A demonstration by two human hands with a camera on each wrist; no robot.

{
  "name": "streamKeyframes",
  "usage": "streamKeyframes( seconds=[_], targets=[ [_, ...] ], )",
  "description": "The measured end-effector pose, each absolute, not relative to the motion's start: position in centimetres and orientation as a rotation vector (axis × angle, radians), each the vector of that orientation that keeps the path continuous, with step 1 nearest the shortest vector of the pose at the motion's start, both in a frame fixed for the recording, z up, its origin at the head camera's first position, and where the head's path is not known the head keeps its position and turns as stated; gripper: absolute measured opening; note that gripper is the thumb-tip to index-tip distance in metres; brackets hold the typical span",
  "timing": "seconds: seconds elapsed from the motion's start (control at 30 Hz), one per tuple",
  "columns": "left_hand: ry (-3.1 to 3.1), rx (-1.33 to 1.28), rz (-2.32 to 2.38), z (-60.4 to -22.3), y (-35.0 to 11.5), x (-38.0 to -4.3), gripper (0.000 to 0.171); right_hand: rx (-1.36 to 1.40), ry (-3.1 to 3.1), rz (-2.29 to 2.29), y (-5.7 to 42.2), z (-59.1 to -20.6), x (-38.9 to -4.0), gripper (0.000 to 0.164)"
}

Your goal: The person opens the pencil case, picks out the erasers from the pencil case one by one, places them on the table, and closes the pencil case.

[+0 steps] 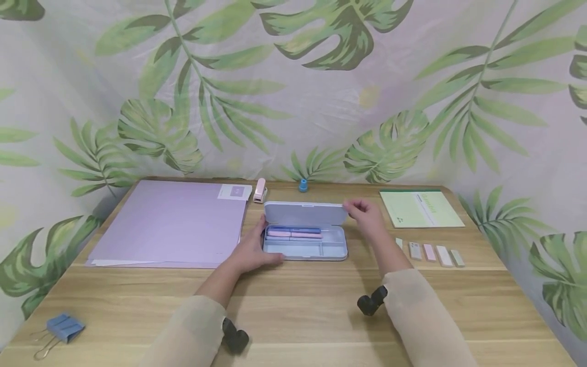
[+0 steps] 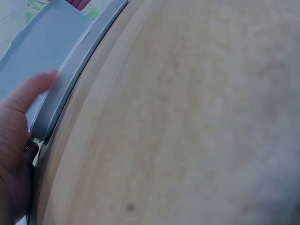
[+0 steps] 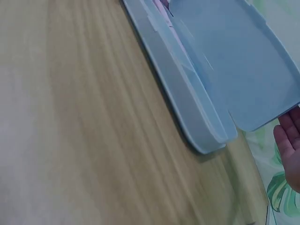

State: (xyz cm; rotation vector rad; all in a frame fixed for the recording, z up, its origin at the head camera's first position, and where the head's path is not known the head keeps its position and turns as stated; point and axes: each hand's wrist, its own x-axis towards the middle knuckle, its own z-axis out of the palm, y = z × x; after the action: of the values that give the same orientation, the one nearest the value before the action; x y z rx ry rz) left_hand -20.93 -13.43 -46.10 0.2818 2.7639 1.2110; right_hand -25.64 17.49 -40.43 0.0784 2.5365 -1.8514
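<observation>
A pale blue pencil case [image 1: 335, 250] lies on the table with its lid [image 1: 304, 213] raised. Inside, a blue pen [image 1: 293, 230] and a pink pen [image 1: 293, 235] rest in the rear compartment. My left hand [image 1: 249, 252] holds the case's left end, the thumb reaching along the front edge and the fingers at the side. In the left wrist view that thumb [image 2: 35, 91] lies over the front rim. At the lid's upper right corner my right hand [image 1: 369, 216] has its fingers on the edge; in the right wrist view the fingers [image 3: 290, 123] go partly behind the lid.
Left of the case lies a large purple folder [image 1: 179, 224] with papers. Behind stand a pink stapler [image 1: 260, 190] and a small blue object [image 1: 303, 185]. A green notebook [image 1: 422, 209] and several erasers [image 1: 429, 252] are at right; a blue binder clip [image 1: 65, 327] lies front left.
</observation>
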Motion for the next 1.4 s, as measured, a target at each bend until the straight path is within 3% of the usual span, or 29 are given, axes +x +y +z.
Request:
streamKeyframes(
  seconds=[0.2, 0.3, 0.77, 1.07, 1.4],
  targets=[
    [2.645, 0.173, 1.456, -45.3, -13.6, -20.8, 0.082, -0.051, 2.557, -1.703, 18.5, -40.8, -24.1, 0.046],
    [2.644, 0.129, 1.500, -44.7, -13.6, -20.7, 0.071, -0.066, 2.553, -1.659, 18.9, -40.9, -23.3, 0.048],
    [2.625, 0.151, 1.517, -44.7, -14.1, -20.2, 0.070, -0.146, 2.612, -1.517, 19.6, -42.6, -21.5, 0.044],
    [2.592, 0.260, 1.475, -44.8, -14.8, -19.7, 0.077, -0.243, 2.645, -1.356, 20.1, -43.7, -21.4, 0.066],
    [2.660, 0.254, 1.357, -45.2, -14.7, -19.1, 0.079, -0.310, 2.651, -1.302, 20.0, -44.5, -21.1, 0.073]
  ],
)
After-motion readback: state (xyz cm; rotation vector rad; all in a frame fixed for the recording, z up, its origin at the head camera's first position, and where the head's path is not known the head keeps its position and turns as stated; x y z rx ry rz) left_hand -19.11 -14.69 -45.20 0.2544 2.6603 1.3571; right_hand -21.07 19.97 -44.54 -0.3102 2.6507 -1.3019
